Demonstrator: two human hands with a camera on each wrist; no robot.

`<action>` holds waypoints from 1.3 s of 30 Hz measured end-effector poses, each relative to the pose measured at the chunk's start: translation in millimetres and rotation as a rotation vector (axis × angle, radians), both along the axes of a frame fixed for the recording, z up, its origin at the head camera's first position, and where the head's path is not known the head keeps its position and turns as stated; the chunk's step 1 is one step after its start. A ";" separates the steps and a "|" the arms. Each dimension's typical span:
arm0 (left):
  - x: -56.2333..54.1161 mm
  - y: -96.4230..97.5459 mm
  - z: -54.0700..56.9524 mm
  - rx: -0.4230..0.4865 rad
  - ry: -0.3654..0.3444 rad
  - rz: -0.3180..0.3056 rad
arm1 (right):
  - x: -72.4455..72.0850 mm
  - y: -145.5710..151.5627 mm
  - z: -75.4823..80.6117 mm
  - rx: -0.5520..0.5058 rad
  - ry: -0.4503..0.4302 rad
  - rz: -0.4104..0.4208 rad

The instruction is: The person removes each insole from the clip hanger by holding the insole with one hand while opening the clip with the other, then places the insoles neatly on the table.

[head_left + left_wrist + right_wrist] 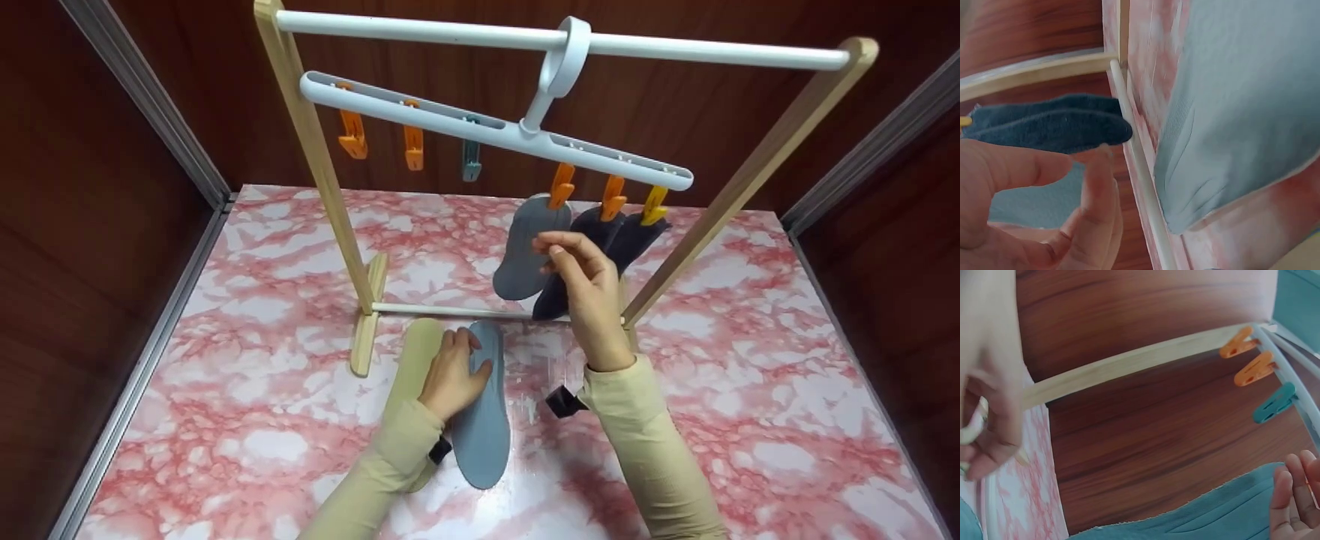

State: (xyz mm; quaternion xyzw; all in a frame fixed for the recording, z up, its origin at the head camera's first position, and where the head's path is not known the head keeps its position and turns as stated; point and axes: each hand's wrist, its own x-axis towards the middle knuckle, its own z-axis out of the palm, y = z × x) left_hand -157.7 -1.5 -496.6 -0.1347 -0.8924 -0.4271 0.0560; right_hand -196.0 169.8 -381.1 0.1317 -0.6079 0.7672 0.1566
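Observation:
My right hand [589, 292] is raised in front of a grey sock [517, 251] hanging from an orange clip [562, 186]. Its fingers are loosely bent, and nothing shows between them. In the right wrist view its fingers [1297, 495] overlap the sock's edge. Lower down, my left hand [450, 379] hovers over a pale green sock [416, 356] and a blue-grey sock [481, 442] lying side by side. In the left wrist view a gap shows between its thumb and fingers, with nothing held. Two dark blue socks [1067, 129] hang beside the grey one.
A white clip hanger [517, 139] hangs tilted from the top bar [420, 30] of a wooden rack [322, 172]. On its left half are two orange clips [413, 146] and a teal clip [471, 154], all holding nothing. Wood-patterned panels surround the red-and-white marbled table [247, 420].

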 end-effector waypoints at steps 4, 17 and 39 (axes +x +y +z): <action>-13.1 3.0 0.3 0.034 0.023 0.019 | -0.6 -1.3 -0.3 -0.027 0.019 -0.054; -54.7 18.8 -1.2 0.179 0.170 0.097 | 0.4 -3.7 1.5 -0.069 0.100 -0.182; -90.7 31.9 0.5 0.322 0.173 -0.058 | -2.2 -2.6 3.3 -0.157 0.115 -0.145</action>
